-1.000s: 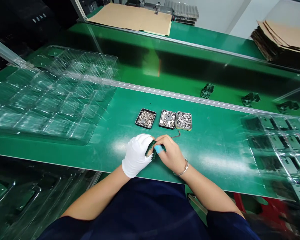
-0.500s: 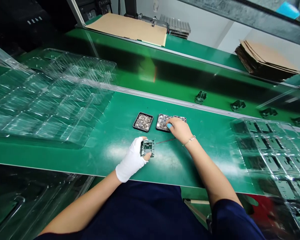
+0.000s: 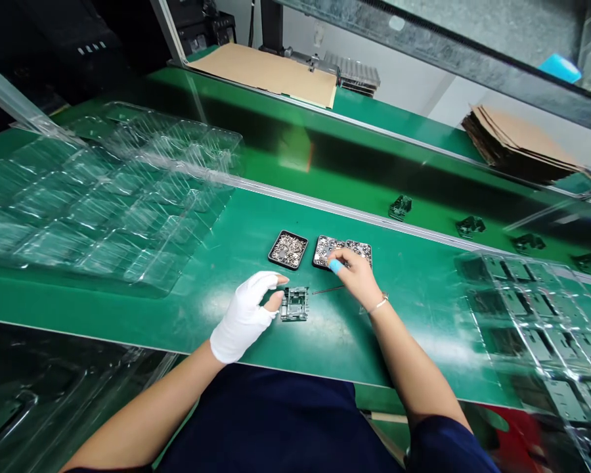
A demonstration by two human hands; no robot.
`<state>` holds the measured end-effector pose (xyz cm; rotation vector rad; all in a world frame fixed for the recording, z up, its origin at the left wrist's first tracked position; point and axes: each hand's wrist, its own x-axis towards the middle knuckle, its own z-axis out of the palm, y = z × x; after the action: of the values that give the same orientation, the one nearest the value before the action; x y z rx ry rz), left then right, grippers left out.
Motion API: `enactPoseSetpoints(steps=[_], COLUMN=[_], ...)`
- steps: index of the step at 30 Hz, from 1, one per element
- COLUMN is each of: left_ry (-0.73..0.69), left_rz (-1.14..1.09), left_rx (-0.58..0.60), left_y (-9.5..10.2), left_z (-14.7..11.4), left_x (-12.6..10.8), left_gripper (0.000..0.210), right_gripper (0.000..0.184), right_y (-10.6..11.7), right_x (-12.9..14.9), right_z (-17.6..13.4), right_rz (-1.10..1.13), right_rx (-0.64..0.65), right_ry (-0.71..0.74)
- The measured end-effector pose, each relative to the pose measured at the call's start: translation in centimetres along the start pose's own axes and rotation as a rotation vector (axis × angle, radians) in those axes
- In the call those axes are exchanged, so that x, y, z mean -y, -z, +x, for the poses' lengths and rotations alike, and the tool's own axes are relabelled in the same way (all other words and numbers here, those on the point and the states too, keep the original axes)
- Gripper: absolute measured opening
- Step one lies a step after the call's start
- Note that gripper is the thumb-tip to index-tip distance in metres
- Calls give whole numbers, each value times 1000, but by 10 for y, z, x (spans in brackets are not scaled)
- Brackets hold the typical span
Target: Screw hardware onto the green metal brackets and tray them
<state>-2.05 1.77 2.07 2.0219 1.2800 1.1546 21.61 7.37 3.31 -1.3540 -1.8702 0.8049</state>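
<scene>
A green bench (image 3: 404, 295) fills most of the frame, viewed from above by the person at its near edge. A large see-through left tray (image 3: 93, 230) covers the left side; a right tray (image 3: 525, 327), with flat plates in its pockets, runs off the lower right. Both are probably kept aside to leave the hands the middle. A metal rail (image 3: 325, 205) crosses the frame, a likely bar to reaching straight back. Beyond it, a cardboard sheet (image 3: 270, 72) lies at upper left of centre and a cardboard stack (image 3: 526, 148) at upper right. Below centre, the gloved left hand (image 3: 243, 315) is slack, thumb and fingers apart, holding nothing; it seems kept there to guard or steady the unit (image 3: 294, 303) just beside it. Whether the thumb touches is unclear. The right hand (image 3: 354, 276) bends over the middle dish (image 3: 320, 266), fingertips together; I cannot tell whether they pinch a part. It hides some of that dish and the right dish (image 3: 371, 253); the left dish (image 3: 282, 265) is uncovered. All hold small metal bits, presumably set close for picking. The unit lies on the bench, lower centre. Dark modules (image 3: 400, 207) sit behind the rail at right. A thin rod (image 3: 328, 290) lies between unit and right hand, perhaps in the way.
</scene>
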Motion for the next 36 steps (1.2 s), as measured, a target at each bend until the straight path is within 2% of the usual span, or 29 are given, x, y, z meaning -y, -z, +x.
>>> enactPoseSetpoints(steps=[3,7,10,15,19,24,28,31,33,36], left_ry=[-72,-72,-20,35,-20,-138,-160,-190,-167,-103], left_rz=[-23,-104,-135,-219,-129,-4,36,104,87,70], left_rx=[30,44,33,59,89,47,23,52,68,22], left_y=[-6,-16,-19,-17,-16,-19,-20,-19,-19,-21], left_z=[11,17,15,13,12,8,7,8,9,12], left_x=[-14,-27,-31,-31,-30,-29,-31,-33,-34,-36], left_gripper=[13,9,14,13,10,3,6,11,11,10], right_gripper=[7,12,10,4,4,8,5,6,7,7], right_y=[-13,-32,-38,-33,-31,-32,-28,-27,-29,-38], right_x=[22,37,38,41,42,42,45,47,46,43], right_z=[-20,-38,-42,-45,-46,-46,-46,-47,-49,-51], right_rz=[304,471,458,327,343,392,388,342,363,431], right_rx=[32,26,1,-30,69,152,126,99,110,103], right_ry=[44,91,109,211,110,24,61,68,39,-39])
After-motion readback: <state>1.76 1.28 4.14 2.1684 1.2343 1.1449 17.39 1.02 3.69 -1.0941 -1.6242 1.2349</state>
